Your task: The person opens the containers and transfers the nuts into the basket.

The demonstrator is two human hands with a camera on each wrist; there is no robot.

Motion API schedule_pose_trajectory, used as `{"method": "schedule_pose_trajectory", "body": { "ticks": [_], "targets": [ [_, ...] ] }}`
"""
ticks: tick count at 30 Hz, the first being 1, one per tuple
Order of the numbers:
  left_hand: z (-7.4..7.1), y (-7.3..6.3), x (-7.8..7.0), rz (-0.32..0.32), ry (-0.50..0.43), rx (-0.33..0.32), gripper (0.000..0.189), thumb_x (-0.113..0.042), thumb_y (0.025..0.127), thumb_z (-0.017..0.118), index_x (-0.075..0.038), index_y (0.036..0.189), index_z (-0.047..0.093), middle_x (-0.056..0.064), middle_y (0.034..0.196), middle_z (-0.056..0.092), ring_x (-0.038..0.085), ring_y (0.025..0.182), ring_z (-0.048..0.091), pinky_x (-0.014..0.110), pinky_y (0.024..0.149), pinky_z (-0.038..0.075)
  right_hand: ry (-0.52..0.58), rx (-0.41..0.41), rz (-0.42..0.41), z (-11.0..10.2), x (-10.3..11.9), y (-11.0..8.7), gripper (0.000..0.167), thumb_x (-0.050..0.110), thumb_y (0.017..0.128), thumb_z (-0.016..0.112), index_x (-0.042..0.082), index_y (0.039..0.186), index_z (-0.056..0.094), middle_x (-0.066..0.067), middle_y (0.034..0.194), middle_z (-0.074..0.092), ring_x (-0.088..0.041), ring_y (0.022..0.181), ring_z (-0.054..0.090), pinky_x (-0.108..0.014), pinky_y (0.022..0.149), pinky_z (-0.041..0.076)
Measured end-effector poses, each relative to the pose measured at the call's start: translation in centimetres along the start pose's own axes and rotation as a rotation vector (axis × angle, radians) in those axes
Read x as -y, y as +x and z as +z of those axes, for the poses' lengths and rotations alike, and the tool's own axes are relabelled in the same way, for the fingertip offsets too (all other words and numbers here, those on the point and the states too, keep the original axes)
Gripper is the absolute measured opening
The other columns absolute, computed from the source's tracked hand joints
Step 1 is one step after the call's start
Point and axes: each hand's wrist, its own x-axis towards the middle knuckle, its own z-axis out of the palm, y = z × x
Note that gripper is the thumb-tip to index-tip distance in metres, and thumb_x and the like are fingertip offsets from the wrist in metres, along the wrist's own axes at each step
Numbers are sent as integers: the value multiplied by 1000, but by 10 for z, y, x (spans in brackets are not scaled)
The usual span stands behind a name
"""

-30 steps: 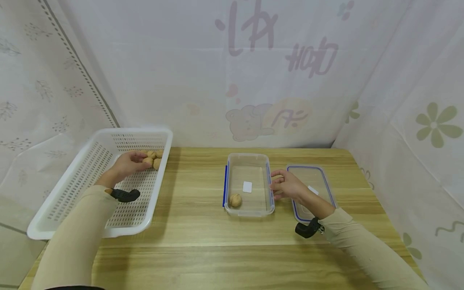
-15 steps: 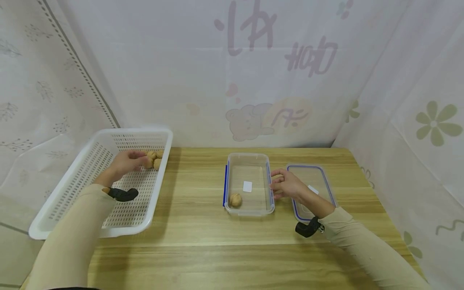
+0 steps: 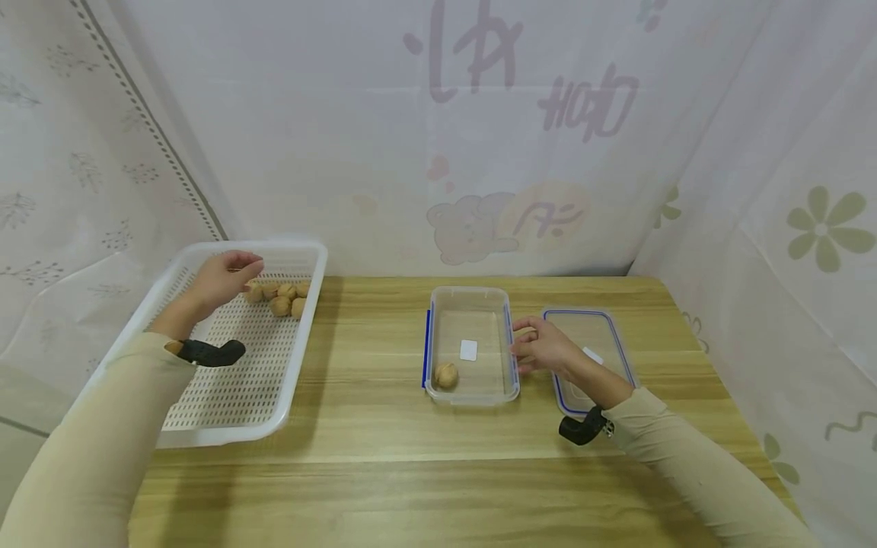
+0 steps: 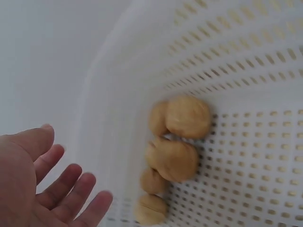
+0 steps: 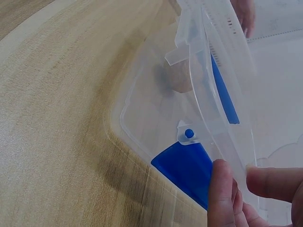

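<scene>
My left hand (image 3: 218, 285) hovers over the white plastic basket (image 3: 317, 285), fingers loosely bent and nothing in them. Several walnuts (image 3: 280, 306) lie clustered along the basket's far right corner, just beside and below that hand. In the left wrist view, the fingers (image 4: 69, 187) stand apart from the walnuts (image 4: 176, 161). At the middle of the table is a clear lidless food container (image 3: 473, 326) with blue clips. One walnut (image 3: 447, 375) sits in its near left corner. My right hand (image 3: 544, 348) pinches the container's right rim between thumb (image 5: 272, 182) and fingers, beside a blue clip (image 5: 187, 170).
A clear lid with a blue seal (image 3: 582, 327) lies on the wooden table (image 3: 384, 441) right of the container, partly under my right forearm. Printed curtains (image 3: 342, 152) hang behind the table and at both sides.
My left hand has left the walnuts in the basket, rising back and to the left with nothing in it. More walnuts now show. My right hand stays at the container's rim.
</scene>
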Motion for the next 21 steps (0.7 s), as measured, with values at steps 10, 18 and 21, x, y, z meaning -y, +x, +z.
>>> {"method": "schedule_pose_trajectory", "body": {
  "ticks": [10, 18, 21],
  "targets": [
    [0, -4, -37, 122, 200, 41, 74, -39, 109, 45, 11, 156, 18, 41, 158, 15, 60, 144, 14, 72, 114, 17, -2, 7, -8, 1, 0, 1, 50, -3, 100, 60, -6, 144, 36, -20, 112, 59, -22, 90, 64, -37, 76, 63],
    [18, -8, -60, 143, 370, 80, 86, -54, 107, 41, 3, 161, 4, 37, 162, -7, 57, 147, -11, 82, 107, -4, -6, 4, -7, 1, 0, 1, 50, -4, 100, 60, -6, 144, 37, -19, 111, 60, -22, 89, 65, -39, 77, 62],
    [27, -9, -69, 160, 416, 88, 86, -57, 107, 38, 0, 162, 5, 36, 162, -8, 56, 148, -12, 84, 105, -8, -5, 6, -7, 1, 1, 0, 50, -3, 100, 60, -6, 144, 37, -19, 111, 59, -21, 88, 65, -40, 78, 62]
  ]
}}
